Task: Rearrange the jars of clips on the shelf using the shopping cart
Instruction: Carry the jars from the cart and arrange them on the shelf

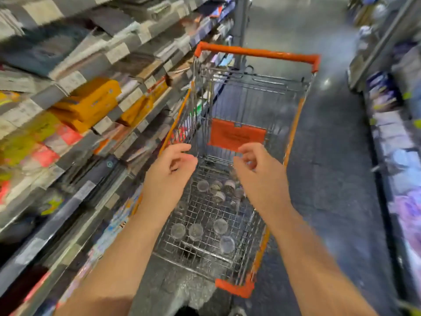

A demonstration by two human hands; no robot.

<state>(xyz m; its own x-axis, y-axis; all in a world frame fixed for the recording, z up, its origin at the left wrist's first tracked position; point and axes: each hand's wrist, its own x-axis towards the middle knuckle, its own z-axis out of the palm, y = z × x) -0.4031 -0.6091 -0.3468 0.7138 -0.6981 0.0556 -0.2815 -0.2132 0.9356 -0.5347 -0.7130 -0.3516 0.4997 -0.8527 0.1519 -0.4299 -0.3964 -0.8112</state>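
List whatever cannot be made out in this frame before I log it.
- Jars in the cart: head view, motion blur and wire mesh hide contents and exact count.
- Right hand: head view, blur hides whether it pinches anything.
- Shelf price labels: head view, smeared by motion, unreadable.
- Orange flap print: head view, too blurred to read.

Both forearms are bare and reach forward, side by side. The left hand (173, 161) hangs palm down with its fingers loosely curled and holds nothing. The right hand (251, 161) is at the same height, fingers curled downward — blur hides whether they pinch anything.
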